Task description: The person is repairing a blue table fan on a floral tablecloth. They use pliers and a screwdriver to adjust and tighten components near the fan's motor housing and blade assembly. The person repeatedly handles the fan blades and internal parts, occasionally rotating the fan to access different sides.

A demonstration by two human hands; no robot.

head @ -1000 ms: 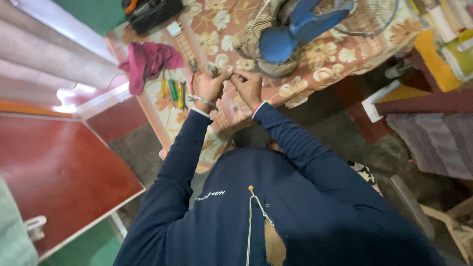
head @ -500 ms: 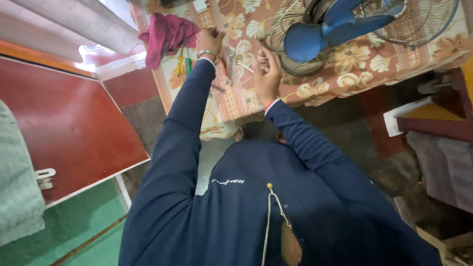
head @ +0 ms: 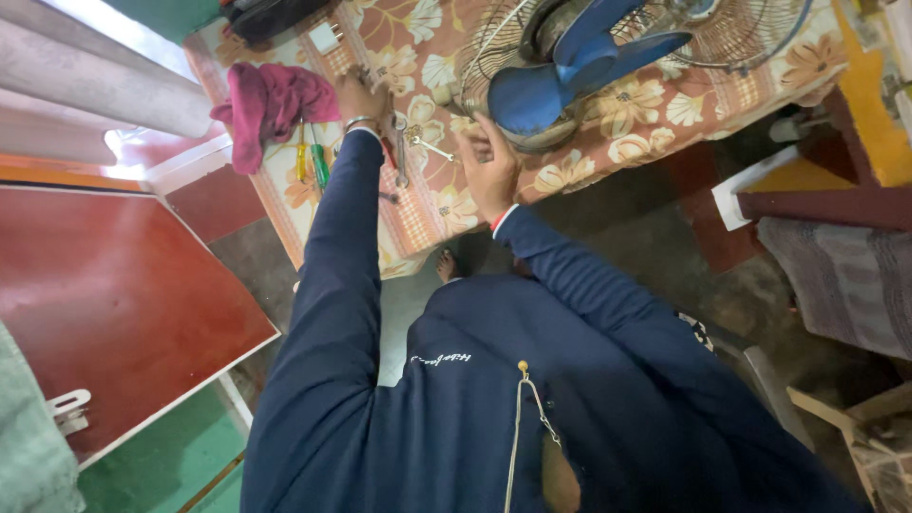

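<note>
I lean over a table with a floral cloth [head: 418, 204]. My left hand [head: 357, 95] is stretched far out among loose tools, beside a pink rag [head: 271, 100]. Its fingers are partly hidden, so I cannot see whether it grips anything. Pliers [head: 399, 142] and a small wrench [head: 432, 148] lie just right of its wrist. Yellow and green screwdrivers [head: 312, 163] lie to its left. My right hand [head: 489, 169] rests with fingers apart at the base of a table fan, whose blue blade [head: 570, 71] and wire guard [head: 750, 33] lie on the table.
A black bag [head: 271, 14] and a small white box [head: 326, 38] sit at the table's far end. A red board [head: 104, 294] lies on the floor at left, grey rolls [head: 95, 81] above it. Yellow and dark red furniture [head: 869, 123] stands at right.
My left arm has reached farther out across the table towards the tools and rag. My right hand has drawn apart from it and now sits by the fan.
</note>
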